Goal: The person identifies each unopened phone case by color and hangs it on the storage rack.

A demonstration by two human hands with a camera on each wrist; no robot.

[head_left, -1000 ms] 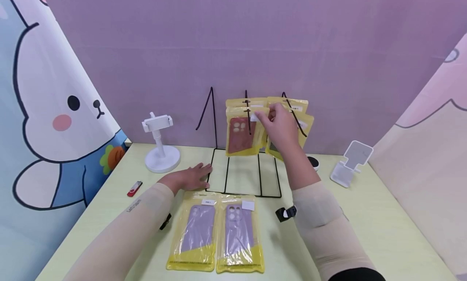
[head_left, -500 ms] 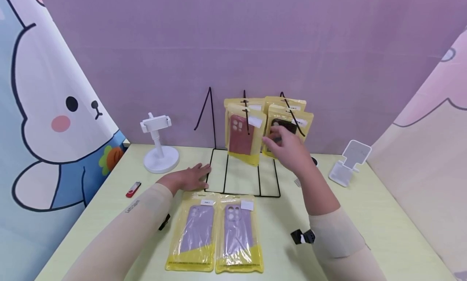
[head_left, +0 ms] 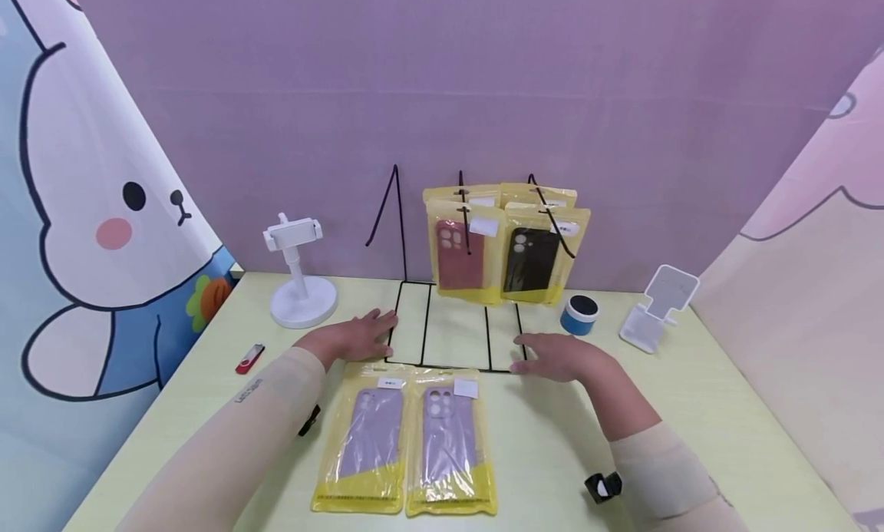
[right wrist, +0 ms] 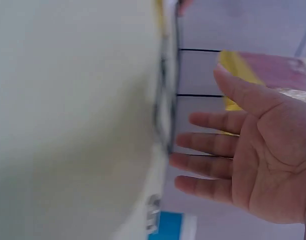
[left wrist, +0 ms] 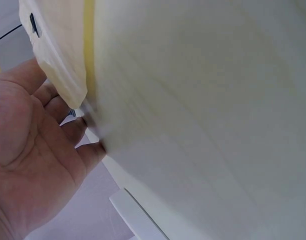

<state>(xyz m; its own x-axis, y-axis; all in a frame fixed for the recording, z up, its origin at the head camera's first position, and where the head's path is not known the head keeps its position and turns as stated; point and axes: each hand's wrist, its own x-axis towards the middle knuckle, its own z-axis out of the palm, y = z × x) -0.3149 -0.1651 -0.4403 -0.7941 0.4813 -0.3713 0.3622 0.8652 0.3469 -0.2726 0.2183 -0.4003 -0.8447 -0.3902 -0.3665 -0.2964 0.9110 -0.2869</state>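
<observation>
table (head_left: 691, 409), pale yellow-green, carrying all items below. black wire rack (head_left: 456, 325), upright at the far middle; two hooks bear yellow packets, a red phone case (head_left: 456, 254) in front on the middle hook, a black phone case (head_left: 530, 259) on the right hook. two purple phone cases (head_left: 407, 440), packeted, flat side by side near the front edge. left hand (head_left: 355, 336), fingers straight, flat at the rack base's left corner. right hand (head_left: 559, 357), fingers straight, holding nothing, at the base's right corner. blue cylinder (head_left: 578, 314) just right of the rack.
</observation>
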